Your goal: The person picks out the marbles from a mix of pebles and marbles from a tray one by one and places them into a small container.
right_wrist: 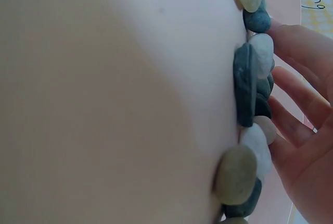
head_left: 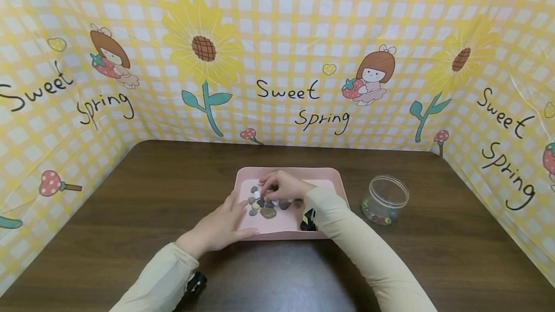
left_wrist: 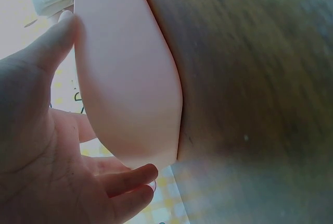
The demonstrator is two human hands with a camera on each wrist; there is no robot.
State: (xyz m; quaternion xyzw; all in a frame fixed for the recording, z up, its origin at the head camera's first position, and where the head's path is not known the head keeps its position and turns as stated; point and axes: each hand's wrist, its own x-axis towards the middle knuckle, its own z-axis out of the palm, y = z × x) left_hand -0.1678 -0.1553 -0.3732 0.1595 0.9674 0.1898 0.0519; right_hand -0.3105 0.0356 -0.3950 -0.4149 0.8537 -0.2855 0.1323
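Pebbles in grey, white, dark and tan lie grouped in a shallow pink tray (head_left: 286, 236), with a larger brownish pebble (head_left: 268, 212) at their near side. My right hand (head_left: 284, 187) reaches over them from the right, fingers bent down among the pebbles. In the right wrist view its fingertips are behind a white pebble (right_wrist: 261, 54) and a dark flat pebble (right_wrist: 244, 86); I cannot tell whether they pinch one. My left hand (head_left: 218, 225) holds the tray's near left corner. Its thumb (left_wrist: 60, 34) is at the rim in the left wrist view, and the other fingers curve round the end.
To the right of the tray stands a clear round jar (head_left: 385, 201) with small colourful pieces at its bottom. Both stand on a dark wooden table (head_left: 173, 172). A yellow checked cloth (head_left: 277, 52) with flower prints surrounds the table's back and sides.
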